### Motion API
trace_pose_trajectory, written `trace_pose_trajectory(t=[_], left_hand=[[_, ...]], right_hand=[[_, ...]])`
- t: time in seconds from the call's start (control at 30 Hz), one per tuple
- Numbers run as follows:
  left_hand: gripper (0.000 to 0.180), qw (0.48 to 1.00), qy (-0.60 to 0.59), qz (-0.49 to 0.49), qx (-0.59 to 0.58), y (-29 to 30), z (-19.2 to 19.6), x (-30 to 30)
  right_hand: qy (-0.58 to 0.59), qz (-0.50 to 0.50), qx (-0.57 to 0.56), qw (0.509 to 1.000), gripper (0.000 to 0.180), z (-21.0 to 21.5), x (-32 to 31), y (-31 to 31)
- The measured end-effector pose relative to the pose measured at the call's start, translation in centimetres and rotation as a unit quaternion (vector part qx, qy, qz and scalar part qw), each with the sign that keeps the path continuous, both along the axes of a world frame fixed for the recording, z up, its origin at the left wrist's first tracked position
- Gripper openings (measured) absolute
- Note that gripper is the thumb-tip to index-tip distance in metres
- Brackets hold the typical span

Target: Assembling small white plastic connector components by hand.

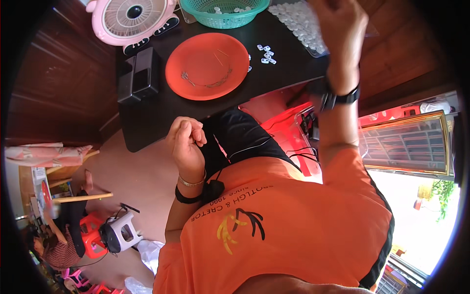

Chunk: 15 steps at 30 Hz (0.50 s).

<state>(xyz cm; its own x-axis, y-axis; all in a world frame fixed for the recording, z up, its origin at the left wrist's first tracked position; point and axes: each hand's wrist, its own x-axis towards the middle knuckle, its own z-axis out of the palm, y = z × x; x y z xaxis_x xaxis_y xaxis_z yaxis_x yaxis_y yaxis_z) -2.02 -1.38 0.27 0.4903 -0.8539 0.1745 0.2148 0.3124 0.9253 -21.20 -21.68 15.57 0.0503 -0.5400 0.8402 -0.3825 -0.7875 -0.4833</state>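
Note:
My left hand (185, 143) is held over my lap, just off the table's front edge. Its fingers are curled and the thumb presses against them; whatever they pinch, if anything, is too small to make out. My right hand (345, 29) is raised at the top edge, over the right side of the table, its fingers blurred and partly cut off. On the table, a round orange-red plate (205, 54) carries a curved row of thin dark pieces (208, 85) and a thin straight sliver (218, 59). Several small white pieces with dark holes (267, 55) lie right of the plate.
A teal basket (225, 19) with white pieces stands at the back, beside a pink fan (132, 14). A clear tray of white pieces (298, 24) is at right. Dark boxes (139, 76) stand left on the black table (139, 115). Another person (61, 247) sits far left near stools (93, 235).

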Motion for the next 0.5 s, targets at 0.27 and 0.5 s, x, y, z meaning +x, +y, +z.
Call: trace_pose_trajectory(t=[0.27,0.5], left_hand=[[0.027,1.000,0.016,-0.003,0.020,0.0,-0.1,0.5],[0.027,0.999,0.015,0.002,0.029,0.2,-0.4,1.2]], right_hand=[[0.124,-0.115,-0.043,0.985,0.025,1.2,0.3,-5.6],[0.409,0.033,0.135,0.902,0.019,-5.6,3.0,-6.4]])
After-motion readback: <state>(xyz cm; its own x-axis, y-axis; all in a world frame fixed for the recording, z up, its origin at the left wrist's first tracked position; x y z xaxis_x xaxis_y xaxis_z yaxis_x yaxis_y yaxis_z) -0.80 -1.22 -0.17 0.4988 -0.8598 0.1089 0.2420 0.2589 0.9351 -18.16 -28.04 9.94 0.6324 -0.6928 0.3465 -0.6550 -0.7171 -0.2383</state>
